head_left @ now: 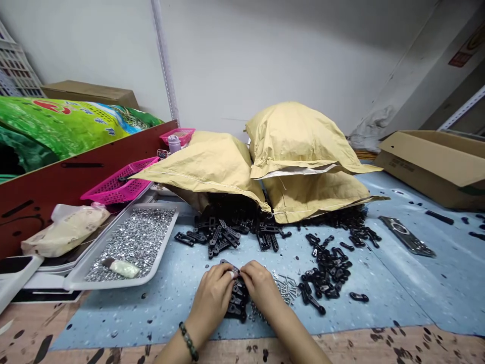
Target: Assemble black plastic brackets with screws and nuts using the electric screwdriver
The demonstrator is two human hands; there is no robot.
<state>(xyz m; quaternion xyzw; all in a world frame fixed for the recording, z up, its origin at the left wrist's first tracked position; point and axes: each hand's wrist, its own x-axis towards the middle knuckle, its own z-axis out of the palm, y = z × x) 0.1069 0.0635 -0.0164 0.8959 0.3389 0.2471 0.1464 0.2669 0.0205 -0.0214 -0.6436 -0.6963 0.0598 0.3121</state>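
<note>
My left hand, with a beaded bracelet on the wrist, is closed on a black plastic link at the far end of a row of similar black parts. Close beside it my right hand pinches at the same spot, its fingertips nearly meeting the left ones. Whatever small piece sits between those right fingertips is hidden. Loose silver screws lie just right of my right hand. Farther right is a heap of small black levers. Longer black slotted parts are piled beyond my hands.
Three stuffed yellow sacks stand at the back, black parts spilling out beneath. On the left are a white tray of small metal nuts, a pink basket and a plastic bag. An open cardboard box stands right.
</note>
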